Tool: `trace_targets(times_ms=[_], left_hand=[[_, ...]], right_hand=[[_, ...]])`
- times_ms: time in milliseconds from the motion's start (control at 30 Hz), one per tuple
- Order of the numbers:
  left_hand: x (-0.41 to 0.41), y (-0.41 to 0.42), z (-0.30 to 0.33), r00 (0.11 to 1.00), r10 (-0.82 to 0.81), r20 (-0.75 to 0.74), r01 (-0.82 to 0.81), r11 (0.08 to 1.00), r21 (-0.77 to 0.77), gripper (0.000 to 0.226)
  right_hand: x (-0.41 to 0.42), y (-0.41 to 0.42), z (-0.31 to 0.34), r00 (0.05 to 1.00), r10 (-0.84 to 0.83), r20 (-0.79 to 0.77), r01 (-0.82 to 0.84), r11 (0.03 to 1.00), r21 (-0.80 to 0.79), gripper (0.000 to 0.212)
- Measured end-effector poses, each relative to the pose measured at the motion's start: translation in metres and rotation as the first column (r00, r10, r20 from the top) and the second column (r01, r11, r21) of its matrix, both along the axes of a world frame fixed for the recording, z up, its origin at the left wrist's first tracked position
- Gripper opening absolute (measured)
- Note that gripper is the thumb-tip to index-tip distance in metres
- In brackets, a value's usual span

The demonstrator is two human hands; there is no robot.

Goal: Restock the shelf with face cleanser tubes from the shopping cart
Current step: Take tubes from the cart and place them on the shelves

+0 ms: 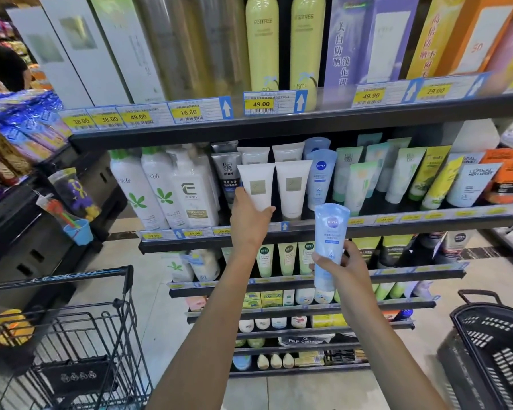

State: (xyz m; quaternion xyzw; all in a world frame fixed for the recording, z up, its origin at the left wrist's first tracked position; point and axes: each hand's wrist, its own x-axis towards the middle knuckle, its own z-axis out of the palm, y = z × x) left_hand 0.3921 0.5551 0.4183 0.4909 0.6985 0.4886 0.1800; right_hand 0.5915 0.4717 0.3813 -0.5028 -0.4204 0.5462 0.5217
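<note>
My left hand (249, 218) grips the lower end of a white cleanser tube (256, 184) standing cap-down at the front of the second shelf (397, 224). A matching white tube (292, 187) stands just right of it, with two more behind. My right hand (342, 266) holds a light blue Nivea tube (328, 247) upright in front of the shelf edge, below another blue Nivea tube (320, 179) on the shelf. The black wire shopping cart (80, 329) is at the lower left.
White pump bottles (160, 187) fill the shelf's left part; green and yellow tubes (397, 176) and L'Oreal tubes (471, 184) fill the right. Tall yellow bottles (262, 42) stand on the upper shelf. A black shopping basket (495, 350) sits at lower right. Lower shelves hold several small tubes.
</note>
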Motion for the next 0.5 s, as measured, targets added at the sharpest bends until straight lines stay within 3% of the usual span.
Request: trace_targets(times_ms=[333,500], left_hand=[[0.001,-0.002,0.0,1.0,-0.018,-0.021,0.018,1.0,-0.025,0.056],[-0.004,-0.007,-0.005,0.998,-0.022,-0.056,0.021,1.0,-0.008,0.072]], right_hand=[[0.0,0.008,0.008,0.998,-0.069,0.002,0.069,0.998,0.013,0.043],[0.001,0.018,0.018,0.993,-0.114,0.019,0.113,0.992,0.064,0.048]])
